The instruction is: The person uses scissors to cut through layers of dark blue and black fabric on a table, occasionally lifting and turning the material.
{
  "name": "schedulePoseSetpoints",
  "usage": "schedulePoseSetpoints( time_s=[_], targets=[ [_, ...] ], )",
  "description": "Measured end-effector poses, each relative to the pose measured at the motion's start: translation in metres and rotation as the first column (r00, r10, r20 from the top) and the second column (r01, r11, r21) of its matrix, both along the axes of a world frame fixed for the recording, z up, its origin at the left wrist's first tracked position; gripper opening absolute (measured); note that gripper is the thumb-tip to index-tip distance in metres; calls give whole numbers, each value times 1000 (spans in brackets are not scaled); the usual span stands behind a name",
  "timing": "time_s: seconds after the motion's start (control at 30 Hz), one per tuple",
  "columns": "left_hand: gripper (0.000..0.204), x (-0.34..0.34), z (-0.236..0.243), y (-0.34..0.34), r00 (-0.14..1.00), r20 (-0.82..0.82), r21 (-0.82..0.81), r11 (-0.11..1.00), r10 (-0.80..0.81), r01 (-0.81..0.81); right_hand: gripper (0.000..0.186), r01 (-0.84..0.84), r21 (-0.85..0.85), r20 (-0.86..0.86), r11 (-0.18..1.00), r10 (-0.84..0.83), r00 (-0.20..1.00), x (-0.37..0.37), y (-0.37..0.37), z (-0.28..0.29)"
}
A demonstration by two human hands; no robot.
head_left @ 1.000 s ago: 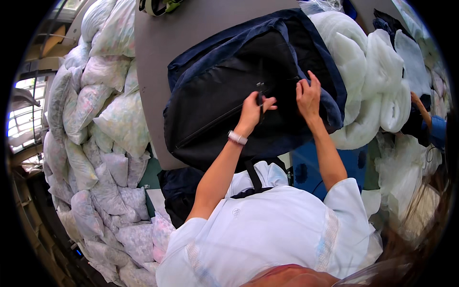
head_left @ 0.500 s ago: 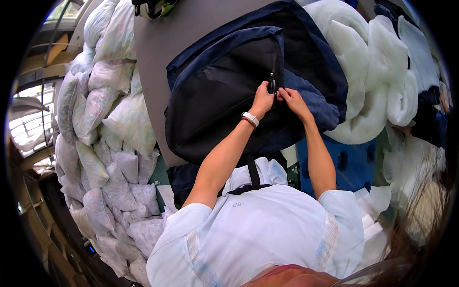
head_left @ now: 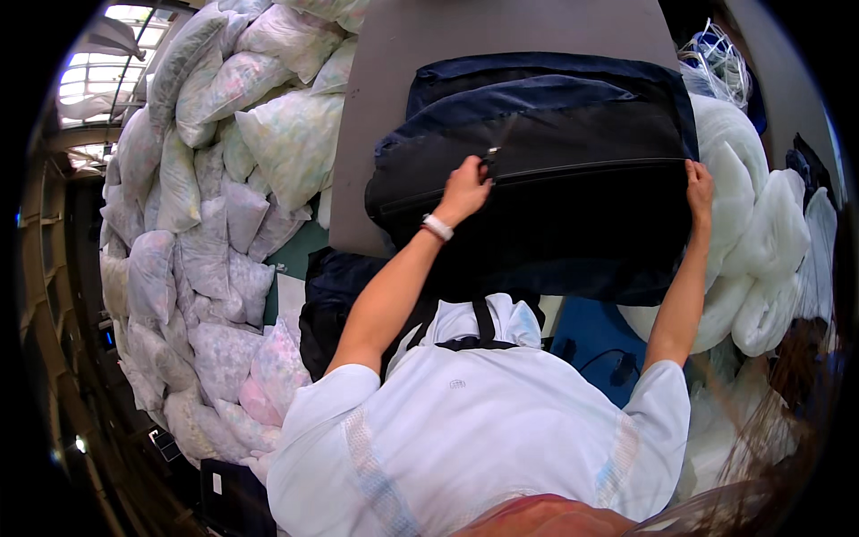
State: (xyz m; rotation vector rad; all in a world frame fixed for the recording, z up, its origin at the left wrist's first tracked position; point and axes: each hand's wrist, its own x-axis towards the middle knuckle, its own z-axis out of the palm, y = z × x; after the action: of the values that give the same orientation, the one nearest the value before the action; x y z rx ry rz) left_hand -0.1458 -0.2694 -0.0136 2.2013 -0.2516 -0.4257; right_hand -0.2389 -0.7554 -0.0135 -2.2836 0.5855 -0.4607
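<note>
I locate the cover [head_left: 573, 215] on the surface [head_left: 501, 27], reaching past the near edge. I judge it soft, limp and light; grip it at opposite edges, as a one-point hold may bunch it. The left hand [head_left: 466, 190] is closed around a dark tool [head_left: 489, 159]; the right hand [head_left: 700, 190], well apart, pinches the cover's right edge.

Prob. a textile workshop: piled stuffed bags [head_left: 291, 143], wht wadding [head_left: 778, 242] & grey worktable [head_left: 510, 27].
</note>
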Motion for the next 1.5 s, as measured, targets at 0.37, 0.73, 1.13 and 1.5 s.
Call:
schedulePoseSetpoints(
  time_s=[0.37, 0.73, 1.13, 1.5],
  targets=[
    [18, -15, 0, 321, 936, -230, -195, 930, 265, -311, 26, 48, 687, 55, 726, -118, 991, 35, 394, 17],
    [20, 34, 27, 371, 999, 36, -64, 998, -26, 29, 38, 427, 878, -354, -217, 307, 883, 76, 716, -35],
    [22, 32, 27, 417, 793, -599, -235, 971, -108, -45, 22, 561, 828, -534, -9, -321, 782, 82, 757, -92],
    [18, 32, 25, 417, 744, -639, -214, 974, -196, 72, 14, 335, 897, -413, -289, -276, 868, 73, 766, -108]
  ],
)
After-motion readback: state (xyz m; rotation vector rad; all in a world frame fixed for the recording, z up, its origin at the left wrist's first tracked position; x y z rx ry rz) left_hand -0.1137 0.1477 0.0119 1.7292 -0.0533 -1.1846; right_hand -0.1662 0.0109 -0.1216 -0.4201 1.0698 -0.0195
